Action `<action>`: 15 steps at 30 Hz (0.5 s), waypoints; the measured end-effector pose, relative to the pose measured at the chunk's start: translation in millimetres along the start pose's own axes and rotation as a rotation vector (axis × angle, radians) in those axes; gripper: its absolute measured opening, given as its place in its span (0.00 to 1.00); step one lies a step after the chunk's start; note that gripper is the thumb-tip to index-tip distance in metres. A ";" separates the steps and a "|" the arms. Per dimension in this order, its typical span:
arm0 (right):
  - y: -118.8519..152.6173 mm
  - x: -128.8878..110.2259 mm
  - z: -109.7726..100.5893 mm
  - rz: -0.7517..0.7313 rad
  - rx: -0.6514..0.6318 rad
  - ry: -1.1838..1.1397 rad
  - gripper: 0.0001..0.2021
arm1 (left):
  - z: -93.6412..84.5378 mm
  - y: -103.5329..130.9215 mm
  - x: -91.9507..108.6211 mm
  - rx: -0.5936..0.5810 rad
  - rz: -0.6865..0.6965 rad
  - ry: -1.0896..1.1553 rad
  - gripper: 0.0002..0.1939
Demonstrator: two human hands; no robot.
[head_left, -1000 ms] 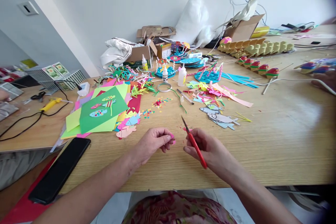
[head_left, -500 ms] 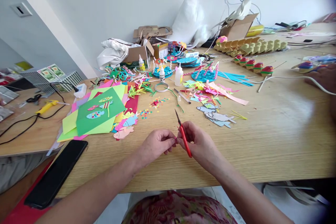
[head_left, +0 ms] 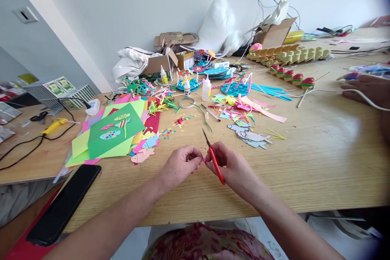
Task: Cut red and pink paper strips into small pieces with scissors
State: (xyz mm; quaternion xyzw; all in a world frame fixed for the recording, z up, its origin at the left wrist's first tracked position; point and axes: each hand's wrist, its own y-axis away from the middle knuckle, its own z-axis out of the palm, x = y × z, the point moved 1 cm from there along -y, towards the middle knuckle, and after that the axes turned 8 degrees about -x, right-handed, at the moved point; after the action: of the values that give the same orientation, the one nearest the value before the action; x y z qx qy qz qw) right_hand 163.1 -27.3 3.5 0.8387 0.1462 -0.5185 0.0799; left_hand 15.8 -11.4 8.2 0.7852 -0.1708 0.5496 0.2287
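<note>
Red-handled scissors (head_left: 215, 164) rest in my right hand (head_left: 230, 165), their blades together and pointing away from me. Its thumb and fingertips also meet a tiny pink piece of paper (head_left: 204, 160). My left hand (head_left: 183, 166) pinches at the other side of that pink piece, with the fingertips of both hands close together just above the table. Most of the piece is hidden by my fingers. Beyond my hands lie small paper dots (head_left: 180, 120). Paper fish cut-outs (head_left: 143, 155) are to the left, and grey and blue paper fish (head_left: 251, 135) to the right.
A green sheet (head_left: 115, 130) with fish on it tops a coloured paper stack. A black phone (head_left: 65, 203) lies at the left edge. Glue bottles (head_left: 206, 88) and paper scraps (head_left: 234, 107) stand farther back. Another person's hand (head_left: 367, 89) rests at the right.
My fingertips have shifted slightly, and a little more pink shows between them. The scissors stay in my right hand. The other person's hand at the right has moved a little to the left.
</note>
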 end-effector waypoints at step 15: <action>1.1 -2.4 -1.7 -0.006 0.018 -0.061 0.03 | 4.7 -0.1 -2.2 -0.010 0.047 0.029 0.04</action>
State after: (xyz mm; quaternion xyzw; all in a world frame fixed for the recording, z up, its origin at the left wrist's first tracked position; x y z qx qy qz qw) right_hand 163.9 -28.2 6.3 0.8228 0.1416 -0.5452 0.0754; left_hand 18.8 -13.9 4.8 0.7719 -0.1885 0.5652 0.2220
